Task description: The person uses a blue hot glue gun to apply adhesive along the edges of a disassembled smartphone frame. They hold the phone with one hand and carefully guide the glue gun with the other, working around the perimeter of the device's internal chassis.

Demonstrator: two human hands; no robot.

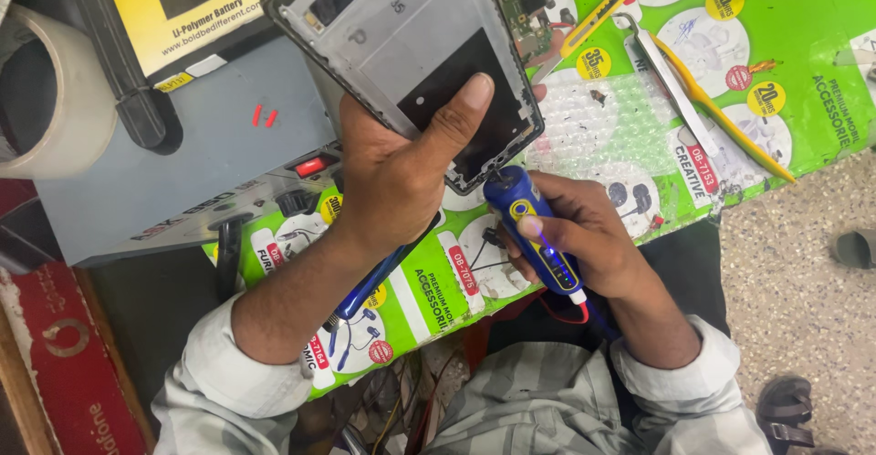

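We grip the opened phone frame (415,49) in our left hand (392,181), thumb across its inner plate, raised above the green worktop (803,17). Our right hand (584,236) has its fingers (532,228) wrapped around the blue electric screwdriver (534,231), tip at the frame's lower corner.

Phone frame (401,44) cut off by top edge.

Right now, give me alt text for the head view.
The left hand grips an opened phone frame while the right hand holds a blue electric screwdriver at its lower edge. Tweezers lie on the green printed sheet.
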